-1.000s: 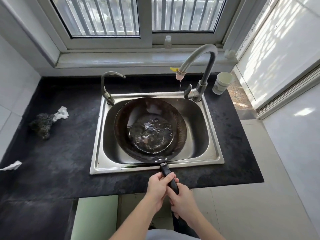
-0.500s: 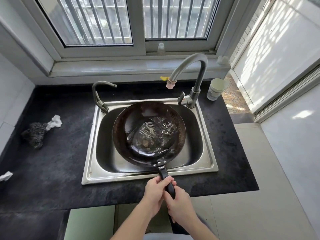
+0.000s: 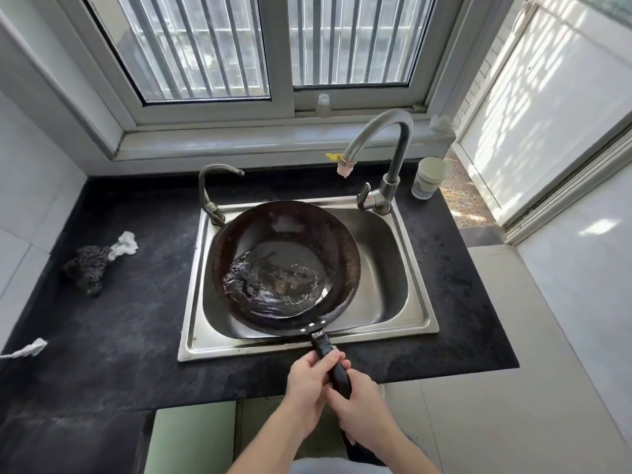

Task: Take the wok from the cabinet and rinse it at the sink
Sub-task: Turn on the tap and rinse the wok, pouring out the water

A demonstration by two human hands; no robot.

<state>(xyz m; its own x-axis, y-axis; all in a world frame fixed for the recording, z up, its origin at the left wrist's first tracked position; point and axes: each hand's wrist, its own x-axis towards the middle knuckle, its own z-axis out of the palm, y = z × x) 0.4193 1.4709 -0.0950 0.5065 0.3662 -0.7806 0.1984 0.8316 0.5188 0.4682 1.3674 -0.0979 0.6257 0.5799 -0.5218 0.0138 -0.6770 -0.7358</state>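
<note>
Wok (image 3: 285, 265): round, dark metal, rust-brown mottling near the rim, three pale rivets at the handle joint; held over the sink (image 3: 415, 323), water pooled toward its left side
Handle (image 3: 328, 354): black, straight, with a small pale marking near the rivets, too small to read
Left hand (image 3: 307, 388): fingers wrapped tight around the handle
Right hand (image 3: 359, 401): fingers closed on the handle end, just behind the left
Sink: rectangular stainless steel basin, rounded corners, set in a black stone-textured counter (image 3: 119, 336)
Faucet (image 3: 386, 155): curved grey metal, pinkish tip
Cup (image 3: 429, 177): white, label unreadable
</note>
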